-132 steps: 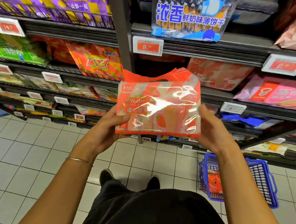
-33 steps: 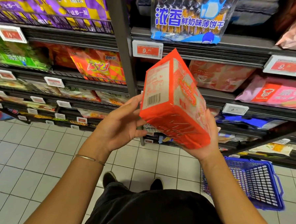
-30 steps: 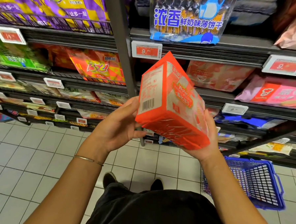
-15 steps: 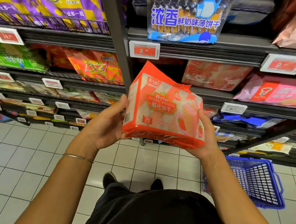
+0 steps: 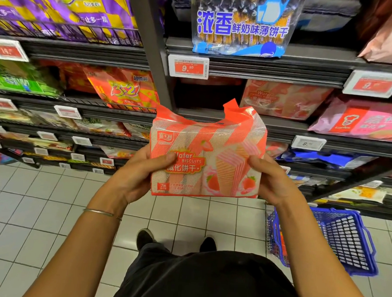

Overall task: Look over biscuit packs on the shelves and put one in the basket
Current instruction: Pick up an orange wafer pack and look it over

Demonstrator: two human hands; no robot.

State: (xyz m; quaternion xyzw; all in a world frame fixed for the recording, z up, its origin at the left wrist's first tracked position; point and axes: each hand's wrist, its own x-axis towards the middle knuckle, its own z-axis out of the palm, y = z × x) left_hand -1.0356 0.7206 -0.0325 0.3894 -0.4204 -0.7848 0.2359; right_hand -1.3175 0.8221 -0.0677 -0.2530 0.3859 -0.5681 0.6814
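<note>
Your left hand (image 5: 139, 175) and right hand (image 5: 271, 179) each grip a side of the strawberry wafer pack (image 5: 207, 153), front facing you, before the shelves (image 5: 274, 68); the blue basket (image 5: 344, 242) sits on the floor tiles (image 5: 39, 219) at your right

1. This is a supermarket aisle: dark metal shelves (image 5: 274, 61) run in several tiers across the view, divided by an upright post (image 5: 153, 55).
2. The tiers carry sealed snack bags facing outward: a blue-and-white biscuit pack (image 5: 240, 25) printed in Chinese, purple-and-yellow packs (image 5: 61, 9), an orange "3+2" pack (image 5: 123, 87) and a pink pack (image 5: 362, 120).
3. A price tag (image 5: 188, 67) clipped to a shelf edge reads 9.90 on a red band; similar tags line the other tiers.
4. A blue plastic shopping basket (image 5: 344, 242) stands on the white tiled floor (image 5: 39, 208), near the foot of the shelves at the right.
</note>
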